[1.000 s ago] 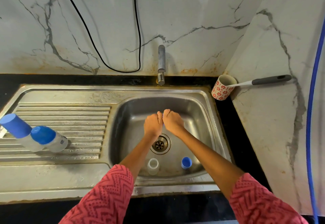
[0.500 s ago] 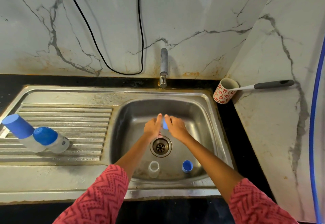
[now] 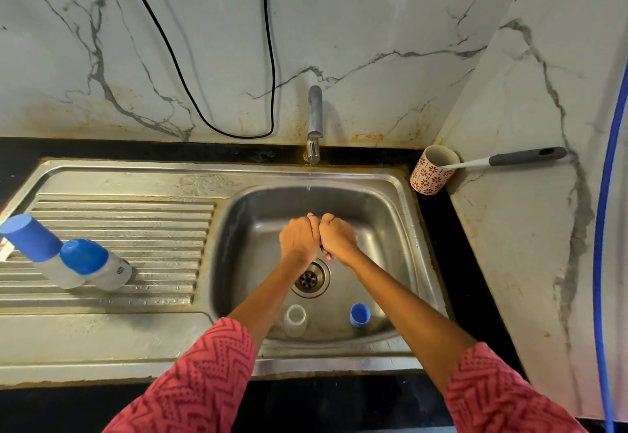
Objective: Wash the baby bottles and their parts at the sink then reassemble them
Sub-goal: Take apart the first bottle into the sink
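Your left hand (image 3: 299, 238) and right hand (image 3: 336, 238) have closed again round the small blue part (image 3: 321, 245) — scrubbing continues.

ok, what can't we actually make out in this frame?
- Head view: the part between the left hand and right hand; the knuckles hide all but a blue sliver.
- What the brush head looks like; it sits inside the mug.
- Leftmost bottle: its base is behind the other bottle.

Small mark on capped bottle (image 3: 112, 271), illegible.
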